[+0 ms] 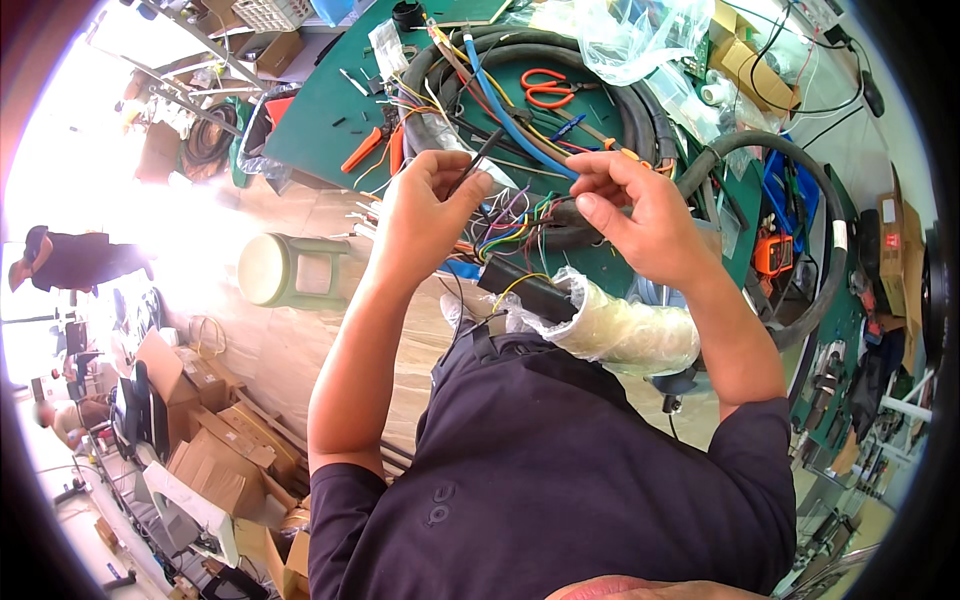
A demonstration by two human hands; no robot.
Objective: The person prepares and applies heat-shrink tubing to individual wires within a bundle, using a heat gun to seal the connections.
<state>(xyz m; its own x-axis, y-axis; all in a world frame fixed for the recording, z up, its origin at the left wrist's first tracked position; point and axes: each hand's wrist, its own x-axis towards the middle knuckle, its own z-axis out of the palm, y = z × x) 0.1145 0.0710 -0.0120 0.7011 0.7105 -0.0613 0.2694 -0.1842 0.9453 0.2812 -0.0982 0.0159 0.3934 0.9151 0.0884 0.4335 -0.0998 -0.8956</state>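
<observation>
Between the thumb and fingers of my left hand (pixel 432 215) is a thin black wire (pixel 487 148), its end pointing up and to the right. My right hand (pixel 640 212) is curled in a pinch at the same height; thin dark strands run to its fingertips, but what it grips is too small to make out. Between and below both hands fan out several coloured wires (pixel 510 232). They come from a thick black cable end (pixel 530 288), partly wrapped in clear plastic film (pixel 630 325), lying across my lap.
A green table (pixel 320 130) carries a coiled thick black cable (pixel 640 120), red-handled scissors (pixel 547 88), orange-handled pliers (pixel 362 150) and clear plastic bags (pixel 640 40). Right of it stands an orange meter (pixel 773 254). A round stool (pixel 268 270) and cardboard boxes (pixel 215 465) occupy the floor to the left.
</observation>
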